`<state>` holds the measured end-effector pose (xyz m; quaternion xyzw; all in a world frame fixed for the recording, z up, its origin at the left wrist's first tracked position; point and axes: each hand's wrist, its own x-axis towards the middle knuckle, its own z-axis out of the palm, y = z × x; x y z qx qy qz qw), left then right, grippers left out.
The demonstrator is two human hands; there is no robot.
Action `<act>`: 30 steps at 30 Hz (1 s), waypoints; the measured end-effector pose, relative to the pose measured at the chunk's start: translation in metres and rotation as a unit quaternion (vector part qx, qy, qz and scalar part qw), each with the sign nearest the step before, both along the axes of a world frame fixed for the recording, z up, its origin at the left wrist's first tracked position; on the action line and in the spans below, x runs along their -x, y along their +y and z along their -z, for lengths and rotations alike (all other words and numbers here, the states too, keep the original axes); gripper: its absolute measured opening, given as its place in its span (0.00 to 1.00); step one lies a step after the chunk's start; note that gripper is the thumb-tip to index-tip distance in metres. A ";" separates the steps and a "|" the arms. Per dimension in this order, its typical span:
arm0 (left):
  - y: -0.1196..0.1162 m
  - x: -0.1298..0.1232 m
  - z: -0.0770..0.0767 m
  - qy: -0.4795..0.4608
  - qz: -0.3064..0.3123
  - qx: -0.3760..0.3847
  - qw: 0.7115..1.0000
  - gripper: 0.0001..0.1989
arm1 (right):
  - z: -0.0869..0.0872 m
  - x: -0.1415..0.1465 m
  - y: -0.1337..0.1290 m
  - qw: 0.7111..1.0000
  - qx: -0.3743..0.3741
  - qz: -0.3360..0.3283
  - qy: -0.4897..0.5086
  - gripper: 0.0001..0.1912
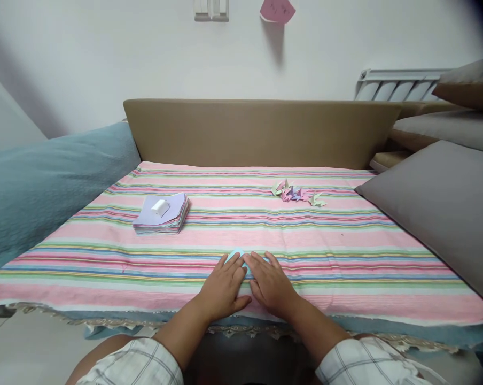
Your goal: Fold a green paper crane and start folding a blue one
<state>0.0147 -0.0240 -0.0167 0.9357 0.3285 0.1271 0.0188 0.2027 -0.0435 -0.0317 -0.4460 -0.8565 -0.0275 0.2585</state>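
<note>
A small piece of light blue paper [237,253] lies on the striped cloth in front of me, mostly hidden under my fingers. My left hand [225,284] rests palm down on its left side, fingers stretched out and lying on the paper. From the right, my right hand [270,283] lies flat with its fingers extended, fingertips at the paper's right edge and close to the left hand's. How the paper is folded under the hands cannot be made out.
Left of my hands sits a stack of coloured paper sheets [171,224], topped by a small white block [160,207]. Several folded paper cranes [295,193] lie farther back to the right. Grey cushions [434,198] line the right side; a brown backrest [261,133] closes the far edge.
</note>
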 end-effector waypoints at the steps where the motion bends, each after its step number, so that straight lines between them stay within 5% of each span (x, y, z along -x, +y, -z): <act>1: 0.000 0.000 0.000 0.003 -0.001 0.002 1.000 0.28 | 0.002 0.003 0.000 1.000 0.010 0.004 -0.002 0.28; 19: 0.000 -0.003 -0.011 0.014 -0.010 0.007 1.000 0.26 | -0.002 -0.028 -0.005 0.982 0.038 0.184 -0.016 0.24; 25: 0.005 -0.008 -0.017 0.012 -0.032 0.024 0.999 0.28 | -0.004 -0.015 -0.002 0.999 -0.027 0.027 0.008 0.19; 30: 0.016 0.003 -0.023 -0.064 -0.041 0.088 0.993 0.24 | 0.002 -0.011 0.003 0.999 -0.004 0.005 0.042 0.17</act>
